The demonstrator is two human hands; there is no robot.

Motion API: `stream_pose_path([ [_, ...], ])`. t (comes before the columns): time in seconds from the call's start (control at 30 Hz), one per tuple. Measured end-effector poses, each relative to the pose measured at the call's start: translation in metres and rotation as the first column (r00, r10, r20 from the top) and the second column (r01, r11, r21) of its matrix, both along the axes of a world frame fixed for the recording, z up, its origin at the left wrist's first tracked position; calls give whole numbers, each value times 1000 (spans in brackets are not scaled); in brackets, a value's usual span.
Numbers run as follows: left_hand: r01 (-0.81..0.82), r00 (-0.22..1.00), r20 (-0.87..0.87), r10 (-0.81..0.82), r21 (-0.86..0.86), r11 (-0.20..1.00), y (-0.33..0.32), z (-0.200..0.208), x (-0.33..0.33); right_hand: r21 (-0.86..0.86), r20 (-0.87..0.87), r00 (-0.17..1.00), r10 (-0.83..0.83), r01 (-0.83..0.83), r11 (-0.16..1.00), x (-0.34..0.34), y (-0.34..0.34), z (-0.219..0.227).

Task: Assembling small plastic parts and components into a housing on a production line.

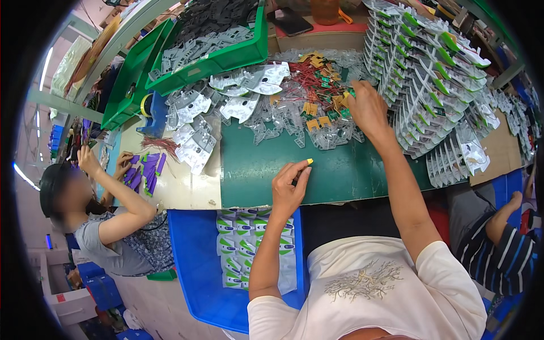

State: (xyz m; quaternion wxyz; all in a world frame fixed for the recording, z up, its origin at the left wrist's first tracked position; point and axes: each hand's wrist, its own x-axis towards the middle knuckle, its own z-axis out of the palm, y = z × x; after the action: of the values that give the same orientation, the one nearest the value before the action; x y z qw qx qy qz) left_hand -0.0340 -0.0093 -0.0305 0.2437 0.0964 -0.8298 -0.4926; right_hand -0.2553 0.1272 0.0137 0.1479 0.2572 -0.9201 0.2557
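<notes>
My left hand hovers over the near edge of the green work mat, thumb and index finger drawn together. A small yellow piece shows at its index fingertip; whether worn or held is unclear. Farther right, my right hand reaches into a heap of small circuit boards with red wires and yellow parts, its fingers pinched. Yellow shows at those fingertips too, but what they grip is hidden. Clear plastic parts lie just left of and below this hand.
Tall stacks of white-and-green shells rise at right. Silvery shells lie left, below a green crate of grey parts. A blue bin with packed white-and-green pieces stands below the table edge. A co-worker handles purple parts.
</notes>
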Motion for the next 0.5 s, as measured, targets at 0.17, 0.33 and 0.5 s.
stream_pose_path([
  [0.17,-4,1000,-12,3,-98,995,1,-5,2,-53,33,999,-14,16,998,-2,8,-9],
  [0.33,-8,1000,-2,8,-111,994,2,-5,3,-47,54,998,35,-32,998,3,7,3],
  [0.5,-8,1000,-22,5,-137,991,5,-6,2,-269,-112,984,140,-166,949,-8,-18,3],
])
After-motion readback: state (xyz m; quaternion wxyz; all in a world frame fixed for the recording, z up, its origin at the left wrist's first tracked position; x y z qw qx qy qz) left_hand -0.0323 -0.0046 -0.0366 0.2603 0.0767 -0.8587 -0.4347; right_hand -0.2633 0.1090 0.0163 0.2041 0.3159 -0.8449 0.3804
